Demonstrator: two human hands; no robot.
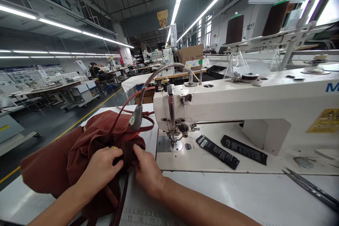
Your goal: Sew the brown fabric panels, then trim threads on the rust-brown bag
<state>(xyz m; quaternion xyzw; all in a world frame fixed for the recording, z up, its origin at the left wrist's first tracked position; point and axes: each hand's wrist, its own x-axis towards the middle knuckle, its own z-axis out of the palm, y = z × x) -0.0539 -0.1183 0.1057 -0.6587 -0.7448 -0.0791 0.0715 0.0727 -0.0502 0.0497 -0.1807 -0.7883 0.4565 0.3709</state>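
Note:
A reddish-brown fabric bag (pixel 76 144) with thin straps lies bunched on the white table, left of the sewing machine (pixel 212 102). My left hand (pixel 106 162) pinches dark cloth of the bag near its opening. Close beside it, my right hand (pixel 147 169) grips the same dark cloth between thumb and fingers. Some fingertips are hidden by the fabric. The machine's needle area (pixel 173 143) is just right of my hands, with no cloth under it. Above the bag hangs a gooseneck lamp (pixel 136 118), its head touching or nearly touching the fabric.
Two black printed labels (pixel 218 152) (pixel 243 149) rest on the machine bed. Thread snips or tweezers (pixel 314 187) lie at the right edge. A ruler scale (pixel 148 216) runs along the table front. Brown thread cones (pixel 235 29) stand behind the machine, and a cardboard box (pixel 190 54) sits farther back.

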